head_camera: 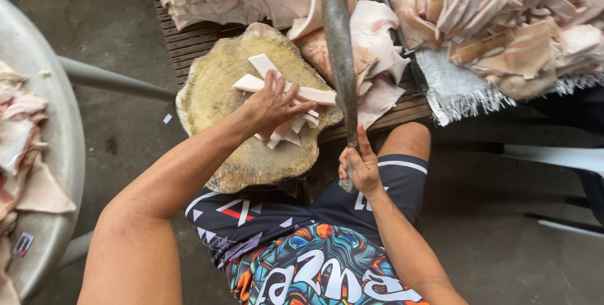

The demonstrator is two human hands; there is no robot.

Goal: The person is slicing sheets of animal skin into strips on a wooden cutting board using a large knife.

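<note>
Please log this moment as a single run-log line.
left hand: pressing pale meat strips on round wooden block | right hand: grip shut on long knife, blade raised | meat piles behind

left hand (272,105) pressing pale strips (296,94) on wooden block (220,91), right hand (361,168) gripping long knife (340,47)

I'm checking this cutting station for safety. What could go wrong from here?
1. The left hand presses the pale strips with fingers spread close to the long blade; a cut could catch them.
2. The round wooden block overhangs the slatted bench and might tip.
</note>
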